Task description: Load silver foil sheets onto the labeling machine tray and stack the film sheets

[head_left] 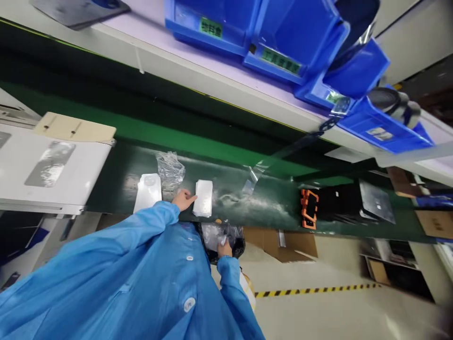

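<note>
My left hand rests on the dark green belt, its fingers touching the left edge of a small white flat pack. Another white flat piece lies just left of it, and a crumpled clear plastic bag sits behind both. My right hand is lower, below the belt's edge, fingers closed on clear plastic wrap over a black bag-lined bin. Both arms wear blue smock sleeves.
Blue storage bins hang on a shelf above the belt. A white machine stands at the left. An orange-and-black holder and dark trays lie on the belt to the right. Cardboard boxes and striped floor tape are below.
</note>
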`<state>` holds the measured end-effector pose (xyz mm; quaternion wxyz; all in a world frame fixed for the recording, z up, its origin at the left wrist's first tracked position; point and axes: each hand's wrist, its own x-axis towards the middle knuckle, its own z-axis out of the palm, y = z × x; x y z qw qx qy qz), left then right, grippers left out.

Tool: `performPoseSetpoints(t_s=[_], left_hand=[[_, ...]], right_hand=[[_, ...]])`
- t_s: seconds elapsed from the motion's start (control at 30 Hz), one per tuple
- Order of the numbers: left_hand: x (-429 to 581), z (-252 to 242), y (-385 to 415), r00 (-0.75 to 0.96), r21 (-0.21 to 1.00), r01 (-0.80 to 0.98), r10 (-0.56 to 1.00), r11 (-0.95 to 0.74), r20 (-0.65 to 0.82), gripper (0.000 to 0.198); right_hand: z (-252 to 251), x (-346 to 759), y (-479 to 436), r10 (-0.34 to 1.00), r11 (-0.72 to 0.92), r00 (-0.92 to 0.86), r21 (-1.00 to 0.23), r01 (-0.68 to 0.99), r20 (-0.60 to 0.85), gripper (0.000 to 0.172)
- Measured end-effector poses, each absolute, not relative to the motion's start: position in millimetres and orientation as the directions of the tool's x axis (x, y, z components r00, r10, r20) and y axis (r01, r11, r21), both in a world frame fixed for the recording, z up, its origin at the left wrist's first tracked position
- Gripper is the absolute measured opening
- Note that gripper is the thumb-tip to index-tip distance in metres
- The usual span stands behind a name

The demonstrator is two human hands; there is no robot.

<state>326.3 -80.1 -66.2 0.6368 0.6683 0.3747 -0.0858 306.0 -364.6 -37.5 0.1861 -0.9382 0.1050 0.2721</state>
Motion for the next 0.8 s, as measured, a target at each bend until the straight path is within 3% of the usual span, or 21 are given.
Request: performPoseSetpoints(t_s=[0.17,0.33,0.43,0.5,0.57,0.67,0.8], left_hand=[[343,-79,-110,0.645,0.752,0.657,0.485,0.042,-0.591,0.035],[320,-75,-100,0.657,0.784,0.595,0.457,0.174,-0.600,0.043],[303,-63,-93,0.710,0.808,0.508,0.387,0.297,-0.589,0.050],[292,-50,-91,0.751,0.815,0.448,0.340,0.369,-0.566,0.056],[281,-38,-91,0.784,0.812,0.399,0.302,0.426,-0.543,0.059],[264,-25,-89,0.801,0.798,0.354,0.282,0.488,-0.528,0.059],[243,-24,-85,0.775,0.783,0.325,0.326,0.530,-0.542,0.064]], right_hand=[[-42,325,-379,-0.199,-0.917,0.844,-0.209,-0.340,-0.499,0.035],[-22,367,-374,-0.105,-0.950,0.894,-0.221,-0.220,-0.436,0.025],[-7,392,-340,0.179,-0.891,0.919,-0.453,0.000,-0.352,0.033],[-2,402,-307,0.402,-0.717,0.873,-0.688,0.112,-0.276,0.038],[-3,409,-276,0.524,-0.551,0.832,-0.818,0.164,-0.186,0.040],[-21,417,-246,0.451,-0.606,0.883,-0.770,0.199,-0.127,0.039],[-57,430,-240,0.223,-0.753,0.934,-0.658,-0.016,-0.278,0.035]])
